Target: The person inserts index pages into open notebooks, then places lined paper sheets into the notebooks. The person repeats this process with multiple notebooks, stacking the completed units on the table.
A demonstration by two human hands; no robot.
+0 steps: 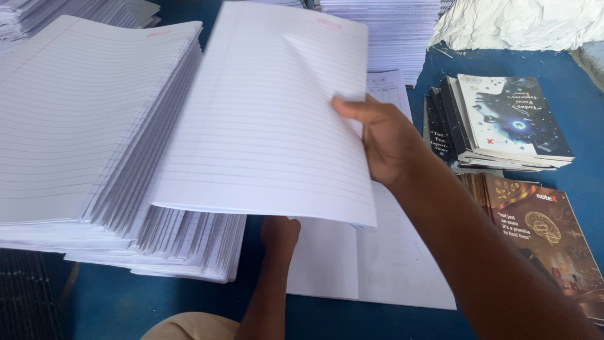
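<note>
My right hand (384, 138) grips a thin bundle of white ruled sheets (264, 119) by its right edge and holds it up, tilted, over the blue table. One corner of the top sheet is bent. My left hand (280, 233) sits below the bundle, mostly hidden by it, next to an open white sheet (377, 264) lying flat on the table. A tall stack of folded ruled sheets (82, 126) lies at the left, fanned along its right edge.
More piles of ruled paper (384, 31) stand at the back. At the right lie a stack of dark printed covers (503, 119) and a brown and gold cover (541, 233). Crumpled white material (522, 22) fills the top right corner. The blue table (585, 113) shows between them.
</note>
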